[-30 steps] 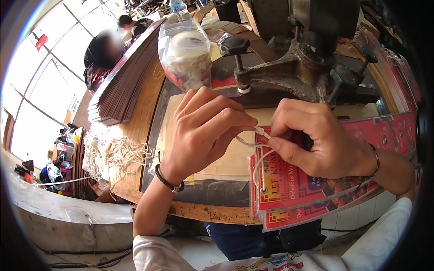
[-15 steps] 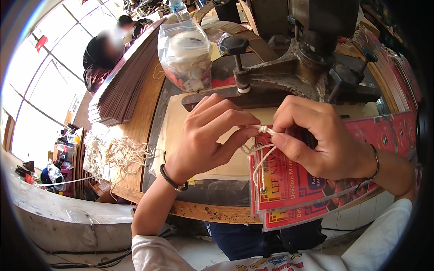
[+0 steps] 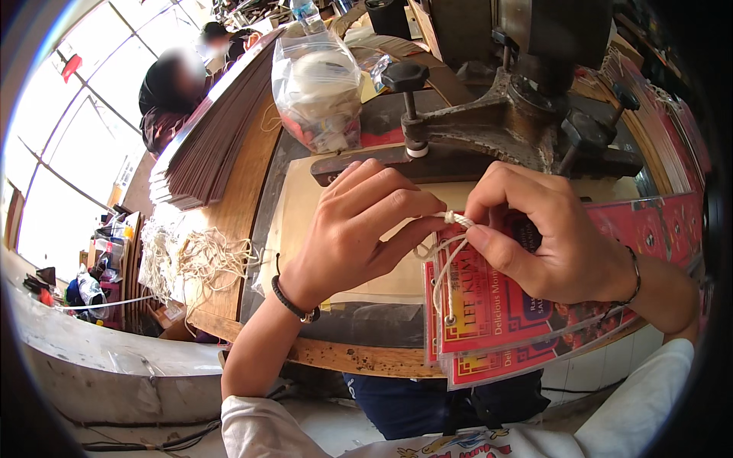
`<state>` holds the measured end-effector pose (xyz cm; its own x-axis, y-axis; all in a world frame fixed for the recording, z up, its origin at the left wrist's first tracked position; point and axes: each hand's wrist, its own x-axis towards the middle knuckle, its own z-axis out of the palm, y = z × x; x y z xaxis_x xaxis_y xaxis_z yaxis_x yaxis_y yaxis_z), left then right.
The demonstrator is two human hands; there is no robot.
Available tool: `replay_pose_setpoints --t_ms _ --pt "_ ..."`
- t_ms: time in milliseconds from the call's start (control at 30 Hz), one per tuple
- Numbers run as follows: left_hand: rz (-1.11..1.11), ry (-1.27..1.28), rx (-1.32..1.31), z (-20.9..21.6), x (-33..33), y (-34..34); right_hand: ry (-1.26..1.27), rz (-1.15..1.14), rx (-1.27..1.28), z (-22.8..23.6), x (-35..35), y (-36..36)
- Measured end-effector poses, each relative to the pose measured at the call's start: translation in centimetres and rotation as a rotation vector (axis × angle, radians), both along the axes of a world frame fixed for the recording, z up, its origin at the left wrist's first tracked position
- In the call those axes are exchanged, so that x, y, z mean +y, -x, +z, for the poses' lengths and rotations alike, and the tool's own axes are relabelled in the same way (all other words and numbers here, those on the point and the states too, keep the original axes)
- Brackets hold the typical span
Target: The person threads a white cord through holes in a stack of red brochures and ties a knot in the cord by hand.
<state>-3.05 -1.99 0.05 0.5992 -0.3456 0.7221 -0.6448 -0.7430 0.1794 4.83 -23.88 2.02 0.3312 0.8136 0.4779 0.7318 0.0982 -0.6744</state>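
A cream string (image 3: 440, 284) is threaded through an eyelet at the corner of a red laminated sign (image 3: 489, 324). Near its upper end the string has a knot (image 3: 450, 218), held between my two hands. My left hand (image 3: 365, 229) pinches the string just left of the knot with thumb and forefinger. On the other side, the thumb and bent forefinger of my right hand (image 3: 527, 229) grip the string close to the knot. More red signs lie beneath the first, fanned out to the right under my right forearm.
A black metal press (image 3: 489, 126) with knobs stands behind my hands, over a tan board (image 3: 294, 221). A clear plastic bag (image 3: 317, 99) sits left of it. Loose strings (image 3: 206, 263) and a tall stack of sheets (image 3: 217, 130) lie at the left. Two people are farther back.
The knot looks slightly tighter and more compact. Both hands keep their pinch on the string; the whole view has shifted a little.
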Motion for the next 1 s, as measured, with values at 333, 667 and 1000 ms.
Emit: replay_pose_setpoints --t_ms 333,667,1000 --pt "0.072 -0.036 0.023 0.0 0.8 0.0 -0.044 0.007 0.009 -0.6 0.0 -0.2" --pt "-0.067 0.122 0.09 1.1 0.3 0.6 -0.062 0.004 -0.016 -0.8 0.1 -0.6" --pt "-0.009 0.115 0.01 0.1 0.3 0.1 -0.036 -0.007 -0.012 -0.7 0.0 -0.5"
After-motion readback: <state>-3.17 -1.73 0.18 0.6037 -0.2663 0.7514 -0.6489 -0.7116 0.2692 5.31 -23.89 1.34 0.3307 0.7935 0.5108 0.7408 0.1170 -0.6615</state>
